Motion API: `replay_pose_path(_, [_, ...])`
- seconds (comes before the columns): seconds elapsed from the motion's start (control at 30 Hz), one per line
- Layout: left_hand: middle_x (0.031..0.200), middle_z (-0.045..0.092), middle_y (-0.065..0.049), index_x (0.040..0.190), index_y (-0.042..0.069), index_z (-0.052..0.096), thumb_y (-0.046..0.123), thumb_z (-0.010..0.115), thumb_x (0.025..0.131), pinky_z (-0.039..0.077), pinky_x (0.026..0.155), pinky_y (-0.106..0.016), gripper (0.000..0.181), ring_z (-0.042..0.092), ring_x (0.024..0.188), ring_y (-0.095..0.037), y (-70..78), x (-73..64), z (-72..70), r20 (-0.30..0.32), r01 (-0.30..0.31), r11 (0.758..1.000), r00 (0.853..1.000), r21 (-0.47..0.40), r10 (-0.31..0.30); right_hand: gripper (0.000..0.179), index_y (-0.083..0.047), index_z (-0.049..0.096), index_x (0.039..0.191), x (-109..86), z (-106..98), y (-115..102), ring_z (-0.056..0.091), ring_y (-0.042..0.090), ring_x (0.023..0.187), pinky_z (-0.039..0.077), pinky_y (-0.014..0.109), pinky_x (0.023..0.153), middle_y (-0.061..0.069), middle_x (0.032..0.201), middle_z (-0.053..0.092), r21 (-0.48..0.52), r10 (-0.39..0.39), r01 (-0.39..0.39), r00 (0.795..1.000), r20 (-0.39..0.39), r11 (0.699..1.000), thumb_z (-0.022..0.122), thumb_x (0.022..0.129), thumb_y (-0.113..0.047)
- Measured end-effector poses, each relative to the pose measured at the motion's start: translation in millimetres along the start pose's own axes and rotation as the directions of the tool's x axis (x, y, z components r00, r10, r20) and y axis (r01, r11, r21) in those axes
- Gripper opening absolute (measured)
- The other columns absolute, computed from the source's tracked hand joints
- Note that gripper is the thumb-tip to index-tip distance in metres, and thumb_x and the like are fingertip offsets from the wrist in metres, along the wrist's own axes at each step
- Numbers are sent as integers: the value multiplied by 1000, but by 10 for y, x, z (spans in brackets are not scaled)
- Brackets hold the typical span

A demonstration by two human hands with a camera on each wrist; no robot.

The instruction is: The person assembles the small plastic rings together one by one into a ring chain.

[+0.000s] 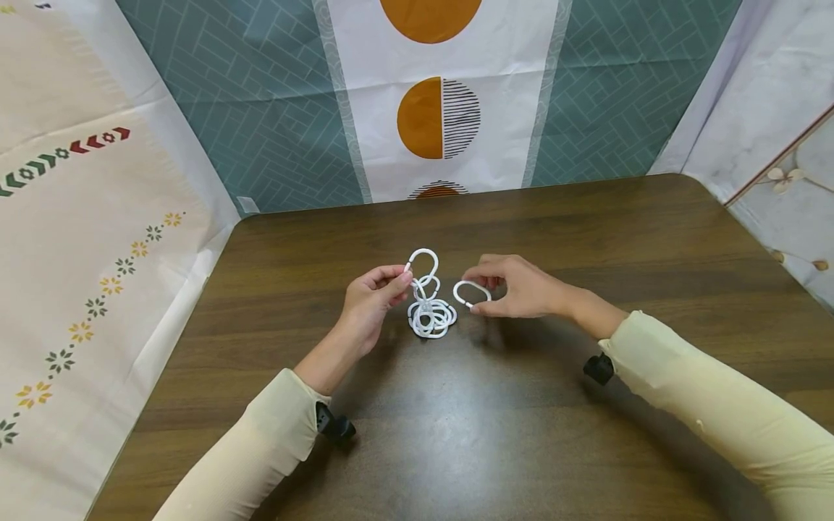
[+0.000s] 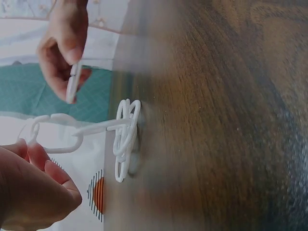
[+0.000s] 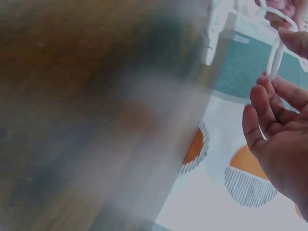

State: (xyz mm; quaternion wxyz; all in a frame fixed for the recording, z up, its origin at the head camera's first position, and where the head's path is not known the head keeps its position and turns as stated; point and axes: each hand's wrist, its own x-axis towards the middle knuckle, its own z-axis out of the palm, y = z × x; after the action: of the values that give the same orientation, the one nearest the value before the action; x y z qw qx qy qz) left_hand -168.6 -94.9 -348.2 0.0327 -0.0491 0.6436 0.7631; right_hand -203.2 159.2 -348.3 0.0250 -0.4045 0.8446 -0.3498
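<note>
My left hand [image 1: 366, 302] pinches the top white plastic curtain ring [image 1: 425, 251] of a linked chain between thumb and fingers. From it the other rings hang down into a small heap of white rings [image 1: 432, 320] at the table, seen from the side in the left wrist view. Just to the right, my right hand [image 1: 517, 288] holds a separate white ring [image 1: 456, 291] by its ends, thumb on one side and fingertips on the other. That ring [image 3: 274, 60] appears nearly edge-on in the right wrist view, apart from the chain.
The dark brown wooden table [image 1: 417, 449] spreads around both hands. Behind it hangs a teal and white cloth [image 1: 280, 108] with orange circles. A cream cloth [image 1: 78, 253] with flower patterns borders the left side. Each wrist bears a black camera [image 1: 335, 425].
</note>
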Motion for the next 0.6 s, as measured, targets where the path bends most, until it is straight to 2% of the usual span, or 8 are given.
replay_pose_path(0.17, [76,64,4,99,-1,65,1,68,88,49,67,-21,12,58,66,-9,-7,-10,16,16,-3,1000,1000,-1,3,39,-7,68,111,76,-85,-38,55,18,77,52,41,71,4,84,55,28,-6,10,991,-132,1000,82,75,-16])
replay_pose_path(0.37, [75,63,3,96,1,66,0,68,87,48,65,-19,9,58,65,-9,-15,-20,38,37,11,1000,999,-5,-10,39,-5,69,109,164,-150,-104,53,19,77,47,33,68,4,83,56,7,-37,41,964,-264,999,83,73,-13])
replay_pose_path(0.6, [76,62,3,103,-4,67,3,69,87,47,66,-21,17,57,67,-12,-21,-30,58,42,26,999,999,43,-28,37,-5,69,107,248,-144,-131,51,15,79,44,31,66,6,83,56,-38,-97,90,943,-319,995,83,74,-15])
